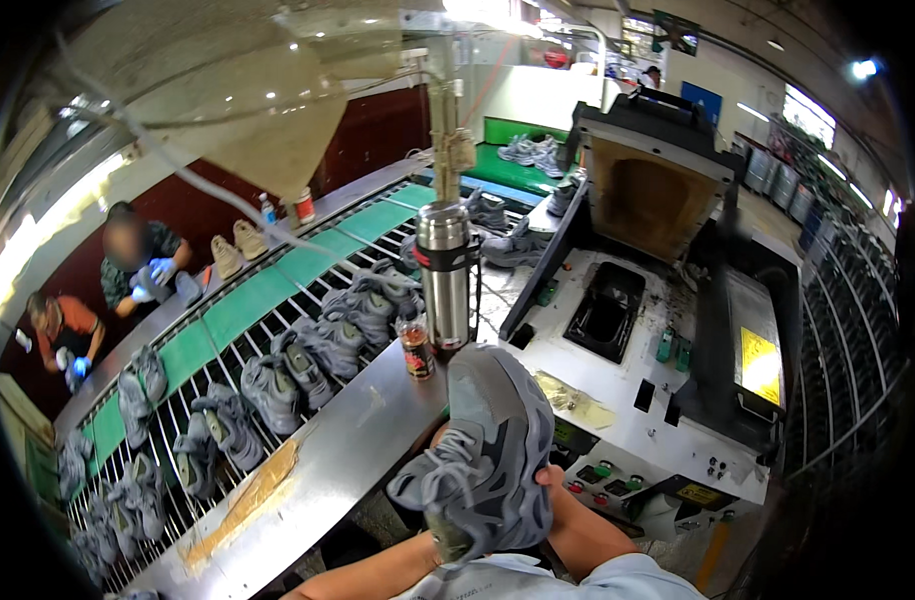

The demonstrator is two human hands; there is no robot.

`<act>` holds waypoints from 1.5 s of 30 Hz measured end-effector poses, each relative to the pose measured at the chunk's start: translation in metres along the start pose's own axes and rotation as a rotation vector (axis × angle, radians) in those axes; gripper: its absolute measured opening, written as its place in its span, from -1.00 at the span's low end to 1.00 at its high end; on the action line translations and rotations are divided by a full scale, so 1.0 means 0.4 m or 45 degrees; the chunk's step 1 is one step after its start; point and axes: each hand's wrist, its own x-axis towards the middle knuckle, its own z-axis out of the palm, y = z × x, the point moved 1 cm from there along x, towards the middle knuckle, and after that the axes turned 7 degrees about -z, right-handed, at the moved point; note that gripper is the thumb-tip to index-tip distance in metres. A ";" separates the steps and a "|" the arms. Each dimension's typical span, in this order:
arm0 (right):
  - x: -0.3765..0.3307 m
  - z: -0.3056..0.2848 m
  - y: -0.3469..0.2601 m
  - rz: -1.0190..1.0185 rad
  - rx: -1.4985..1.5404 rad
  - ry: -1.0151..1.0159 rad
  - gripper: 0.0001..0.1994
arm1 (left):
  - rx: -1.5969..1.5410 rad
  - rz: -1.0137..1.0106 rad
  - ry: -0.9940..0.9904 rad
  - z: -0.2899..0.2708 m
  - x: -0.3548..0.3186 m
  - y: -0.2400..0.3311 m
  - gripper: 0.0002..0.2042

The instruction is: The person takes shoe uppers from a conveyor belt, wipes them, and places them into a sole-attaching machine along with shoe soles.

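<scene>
Close in front of my chest I hold a grey knit sneaker point(488, 440), toe pointing up and away, laces on its left side. My left hand point(423, 548) comes up from the lower left and grips it from beneath, mostly hidden behind the heel. At the sneaker's right side is my right hand point(556, 490), thumb against the sole edge. Both forearms are bare.
A white press machine point(668, 400) stands ahead to the right, with raised lid point(648, 180), black cavity point(606, 310) and coloured buttons point(598, 470). A steel flask point(445, 270) and small jar point(416, 350) stand on the metal counter point(348, 450). Grey shoes point(278, 380) ride the roller conveyor; two workers point(138, 260) sit beyond it.
</scene>
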 end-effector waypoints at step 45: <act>-0.470 -0.290 -0.571 -0.382 -3.080 1.563 -0.67 | -0.562 0.425 0.368 -0.218 0.355 0.179 -0.31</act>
